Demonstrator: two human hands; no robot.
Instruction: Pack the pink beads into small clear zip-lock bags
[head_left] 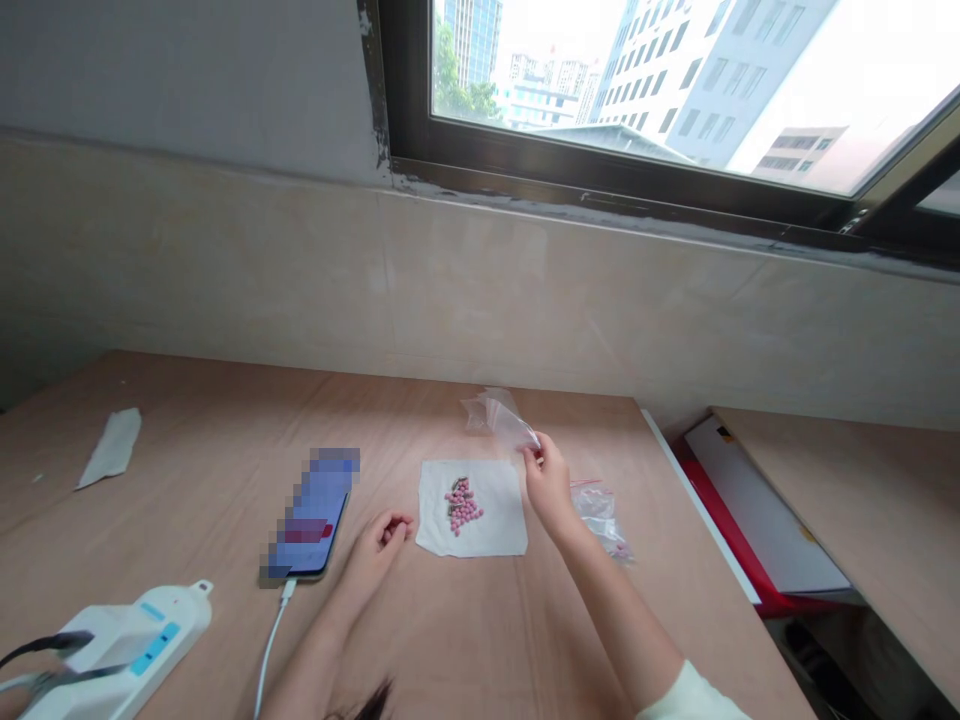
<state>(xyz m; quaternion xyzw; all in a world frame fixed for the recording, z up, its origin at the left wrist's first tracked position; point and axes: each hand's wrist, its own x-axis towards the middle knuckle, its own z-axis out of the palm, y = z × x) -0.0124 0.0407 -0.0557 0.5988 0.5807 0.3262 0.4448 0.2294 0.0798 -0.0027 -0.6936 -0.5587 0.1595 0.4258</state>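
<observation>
R hand point(547, 482) pinching clear plastic bag point(499, 420) above pink pills point(463, 506) on white sheet point(471, 508). L hand point(384, 547) loosely curled, empty, just beside sheet.

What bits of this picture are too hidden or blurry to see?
In the head view:
The phone has its screen blurred by pixelation.
The pink tablets are piled too small to count.
The right hand hides part of the clear plastic bag.
The small zip bag is too crumpled to see inside.
The white power strip is cut off by the bottom edge.
</observation>
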